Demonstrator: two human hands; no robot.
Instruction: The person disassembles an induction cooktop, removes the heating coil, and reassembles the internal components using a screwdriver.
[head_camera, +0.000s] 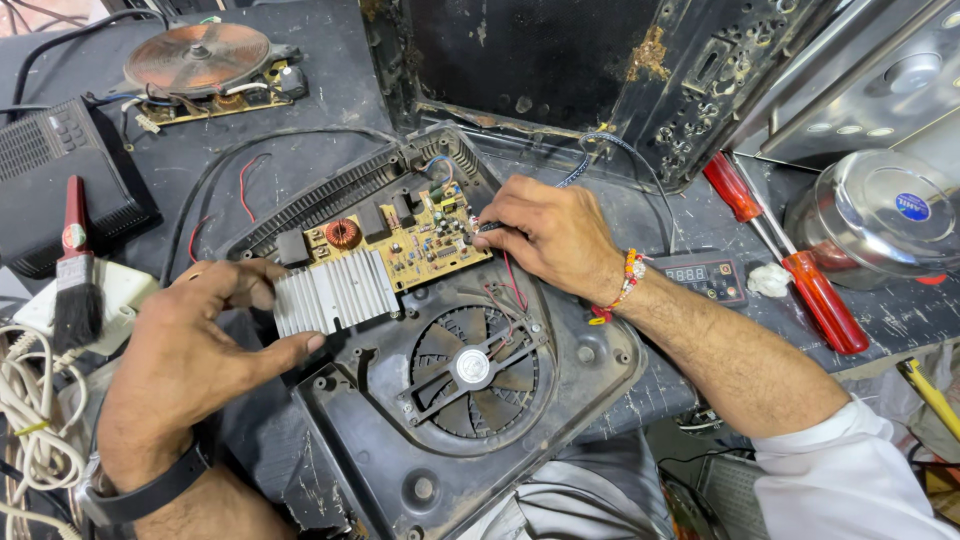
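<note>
I take the circuit board (405, 240) as my landmark. It sits tilted in the upper part of the open black plastic housing (590, 365), tan, crowded with small parts, with a copper coil (343, 234) near its left end and a ribbed silver heat sink (335, 293) fixed along its lower-left edge. The board looks dusty but whole.

My left hand (195, 345) is just left of the board, fingers curled narrow around the heat sink's edge, steadying it. My right hand (548, 235) is at the board's right end, fingertips pinched tight on something small at the board's corner; I cannot tell whether it is a tool tip or a wire. Thin red wires (513, 285) run from there down toward the fan (472, 368), which sits below the board, set in its round grille.

As I judge it, the top is already off and the insides lie exposed, while the board is still in the housing with its wires attached, so the work on it is partway.

Well to the right of the board lie two red-handled screwdrivers (815, 290), a small display panel (703, 275) and a steel pot lid (880, 215). Up and left of it rests a flat copper coil disc (198, 57); further left, a paintbrush (75, 280).
</note>
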